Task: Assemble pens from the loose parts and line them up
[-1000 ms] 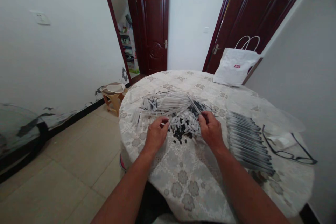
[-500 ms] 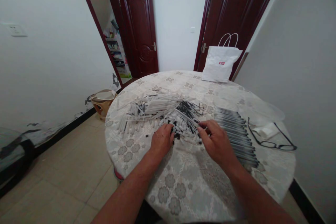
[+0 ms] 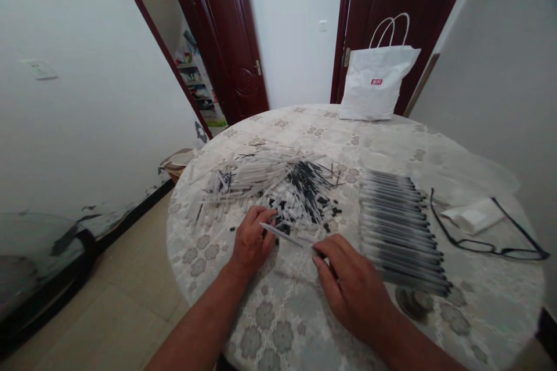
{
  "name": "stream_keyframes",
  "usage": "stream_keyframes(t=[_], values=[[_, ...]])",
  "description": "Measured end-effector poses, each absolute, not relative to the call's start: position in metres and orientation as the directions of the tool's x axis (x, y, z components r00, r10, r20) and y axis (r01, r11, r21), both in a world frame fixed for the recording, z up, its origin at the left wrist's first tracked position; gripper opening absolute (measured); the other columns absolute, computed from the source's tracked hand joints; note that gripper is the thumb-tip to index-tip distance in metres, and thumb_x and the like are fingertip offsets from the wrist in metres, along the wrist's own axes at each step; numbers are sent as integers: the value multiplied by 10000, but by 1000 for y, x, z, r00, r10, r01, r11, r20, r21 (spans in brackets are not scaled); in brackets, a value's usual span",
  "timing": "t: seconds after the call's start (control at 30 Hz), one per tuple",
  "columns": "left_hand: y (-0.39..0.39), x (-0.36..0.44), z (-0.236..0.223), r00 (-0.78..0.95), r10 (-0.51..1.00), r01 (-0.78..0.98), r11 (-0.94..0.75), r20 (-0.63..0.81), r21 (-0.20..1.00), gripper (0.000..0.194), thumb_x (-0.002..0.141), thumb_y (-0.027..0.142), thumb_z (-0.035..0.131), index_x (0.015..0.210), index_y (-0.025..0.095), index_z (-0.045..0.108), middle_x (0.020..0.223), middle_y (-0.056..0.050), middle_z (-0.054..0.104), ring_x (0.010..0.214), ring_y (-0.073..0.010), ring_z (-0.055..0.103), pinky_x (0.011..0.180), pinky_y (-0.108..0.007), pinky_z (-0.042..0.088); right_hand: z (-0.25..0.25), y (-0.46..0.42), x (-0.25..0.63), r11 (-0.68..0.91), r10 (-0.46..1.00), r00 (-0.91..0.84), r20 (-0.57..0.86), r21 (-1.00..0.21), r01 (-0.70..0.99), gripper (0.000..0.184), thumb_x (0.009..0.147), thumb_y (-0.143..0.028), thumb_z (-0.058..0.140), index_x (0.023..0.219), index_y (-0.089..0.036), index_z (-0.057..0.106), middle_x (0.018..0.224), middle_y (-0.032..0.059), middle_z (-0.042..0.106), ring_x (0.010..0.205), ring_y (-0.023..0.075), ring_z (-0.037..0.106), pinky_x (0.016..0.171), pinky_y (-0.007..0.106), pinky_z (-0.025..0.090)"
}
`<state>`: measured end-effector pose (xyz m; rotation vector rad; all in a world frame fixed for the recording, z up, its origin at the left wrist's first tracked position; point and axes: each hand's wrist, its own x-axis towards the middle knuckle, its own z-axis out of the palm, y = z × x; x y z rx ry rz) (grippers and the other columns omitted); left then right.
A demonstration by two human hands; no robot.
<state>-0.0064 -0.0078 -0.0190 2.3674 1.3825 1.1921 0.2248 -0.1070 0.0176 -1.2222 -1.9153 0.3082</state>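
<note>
My right hand (image 3: 348,281) pinches the near end of a slim whitish pen barrel (image 3: 281,234), which points left across the gap between my hands. Its far tip reaches my left hand (image 3: 255,237), whose fingers are curled together; what they hold, if anything, is hidden. Just beyond the hands lies a loose heap of white pen barrels (image 3: 256,175), with dark thin refills (image 3: 304,182) on its right side. Small white and black pen parts (image 3: 289,203) are scattered along the heap's near edge. Right of my right hand, a row of pens (image 3: 398,226) lies side by side.
The round table has a flowered cloth (image 3: 282,336). Black-framed glasses (image 3: 491,246) and a folded white paper (image 3: 474,215) lie at the right. A white paper bag (image 3: 376,90) stands at the back edge. A round dark object (image 3: 411,301) sits below the pen row.
Both hands have drawn back from the heap toward me. The right hand has brought a pen barrel out, its tip now by the left hand. The view has tilted down.
</note>
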Motion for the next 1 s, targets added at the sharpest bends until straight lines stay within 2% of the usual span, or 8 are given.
stream_keyframes(t=[0.1,0.27,0.43,0.57,0.77,1.0], values=[[-10,-9,-20,188,760,673,-561,622,481,246,942,185,552,1167,234,638,1116,-95,647,1065,-232,645,982,-380,517,11,-111,220,532,829,-236,506,-585,612,166,986,-189,499,1109,-252,590,944,73,664,780,216,648,691,344,534],[-10,-16,-26,186,727,672,-585,660,454,284,942,156,559,1190,263,648,1060,-67,696,998,-225,673,945,-378,547,4,-113,215,551,820,-261,509,-579,601,161,970,-174,501,1093,-250,573,933,69,677,779,218,658,681,333,532],[-10,-20,-28,179,715,652,-601,676,462,352,924,147,607,1223,302,709,1054,-68,673,964,-222,668,895,-357,570,-3,-110,211,540,841,-312,443,-636,551,150,965,-166,505,1084,-238,562,895,38,660,764,193,644,680,314,493],[-10,-23,-30,183,711,641,-610,679,466,401,935,129,587,1267,328,691,1083,-69,633,990,-222,646,879,-367,571,-8,-108,208,556,831,-331,448,-645,524,131,974,-170,498,1078,-221,558,875,30,649,750,174,618,665,293,452],[-9,-23,-24,220,647,634,-664,730,398,350,962,82,534,1257,236,642,1082,-75,575,1001,-192,610,900,-344,551,-10,-103,210,580,808,-278,520,-614,536,132,974,-181,513,1090,-205,571,873,31,644,742,163,602,682,281,446],[-7,-24,-20,213,634,579,-695,743,427,240,972,114,524,1182,188,615,1060,-77,614,1000,-199,621,912,-357,533,-18,-95,216,530,815,-158,557,-607,592,131,981,-184,520,1086,-200,596,886,37,637,770,165,603,708,277,469]])
